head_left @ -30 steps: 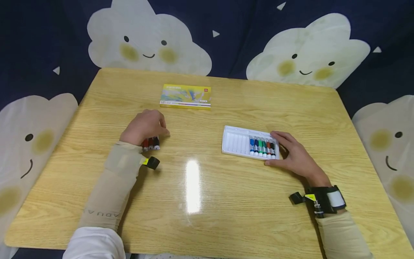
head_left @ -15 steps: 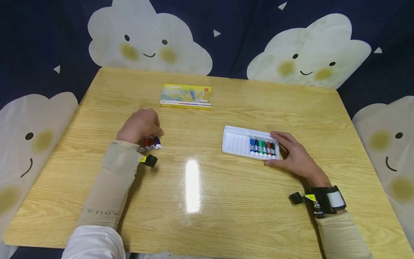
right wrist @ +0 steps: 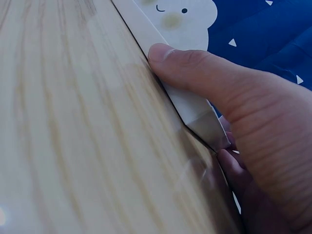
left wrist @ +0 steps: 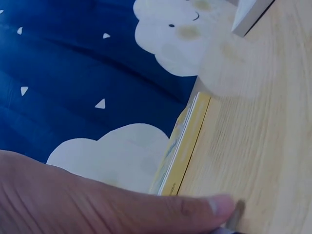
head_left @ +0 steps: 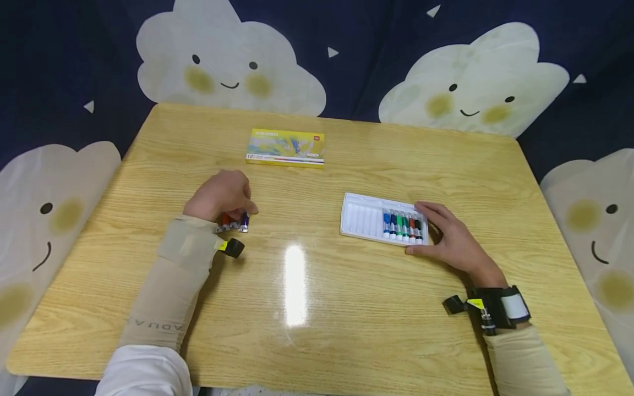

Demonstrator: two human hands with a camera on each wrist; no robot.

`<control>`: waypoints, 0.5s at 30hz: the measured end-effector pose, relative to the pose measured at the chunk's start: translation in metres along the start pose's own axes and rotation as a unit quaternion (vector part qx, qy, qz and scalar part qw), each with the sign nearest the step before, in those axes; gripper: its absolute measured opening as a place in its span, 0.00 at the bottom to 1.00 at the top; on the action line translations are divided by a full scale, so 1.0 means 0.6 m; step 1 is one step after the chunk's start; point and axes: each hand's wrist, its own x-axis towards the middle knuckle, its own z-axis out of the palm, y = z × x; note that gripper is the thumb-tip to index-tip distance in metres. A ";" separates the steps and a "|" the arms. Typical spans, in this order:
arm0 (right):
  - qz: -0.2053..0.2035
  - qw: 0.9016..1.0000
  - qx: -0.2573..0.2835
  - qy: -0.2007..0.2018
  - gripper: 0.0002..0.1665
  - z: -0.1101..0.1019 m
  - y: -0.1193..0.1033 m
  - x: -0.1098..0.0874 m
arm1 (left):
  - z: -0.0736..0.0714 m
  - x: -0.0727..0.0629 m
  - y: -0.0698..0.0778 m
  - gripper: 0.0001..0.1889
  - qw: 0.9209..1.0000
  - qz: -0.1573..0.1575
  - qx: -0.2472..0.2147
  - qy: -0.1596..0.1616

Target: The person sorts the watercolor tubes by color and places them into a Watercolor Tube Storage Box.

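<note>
My left hand (head_left: 223,195) is bent down over several small paint tubes (head_left: 225,224) on the left of the table, hiding most of them. Its thumb and fingers pinch a purple paint tube (head_left: 244,224) at the right of this group. In the left wrist view the thumb (left wrist: 200,212) points along the tabletop, a dark tube end at its tip. My right hand (head_left: 453,239) grips the right end of a white plastic paint tray (head_left: 356,215), thumb on the near side and fingers on the far side. Blue, green, brown and black tubes (head_left: 402,226) fill its right half; its left slots are bare.
A yellow paint box (head_left: 285,148) lies flat toward the back of the wooden table (head_left: 317,352), beyond and between the hands. A dark blue cloth with smiling clouds (head_left: 351,66) hangs along the table's back and sides.
My left hand shifts slightly left, then back right. The purple tube now stands apart from the red ones beside it. The right hand and the tray stay in place.
</note>
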 end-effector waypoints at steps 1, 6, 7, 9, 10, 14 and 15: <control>0.001 1.000 0.000 0.000 0.65 0.000 0.000 0.000 | 0.002 0.001 0.002 0.13 1.000 -0.001 0.001 -0.004; 0.001 1.000 0.002 0.002 0.65 0.001 0.001 -0.001 | 0.008 0.002 0.009 0.14 1.000 0.002 -0.007 -0.023; 0.000 1.000 0.002 0.002 0.65 0.001 0.001 -0.001 | 0.008 0.003 0.010 0.13 1.000 0.002 -0.009 -0.024; -0.002 1.000 0.002 0.002 0.64 0.000 0.001 -0.001 | 0.009 0.002 0.013 0.11 1.000 0.010 -0.011 -0.025; -0.002 1.000 0.001 0.002 0.64 0.000 0.001 -0.002 | 0.010 0.003 0.014 0.10 1.000 0.015 -0.009 -0.024; -0.001 1.000 0.000 0.001 0.65 0.000 -0.001 -0.002 | 0.012 0.007 0.017 0.09 0.999 0.045 -0.003 -0.006; 0.000 1.000 0.000 0.001 0.65 -0.001 -0.001 -0.002 | 0.012 0.008 0.018 0.09 0.999 0.053 -0.003 0.000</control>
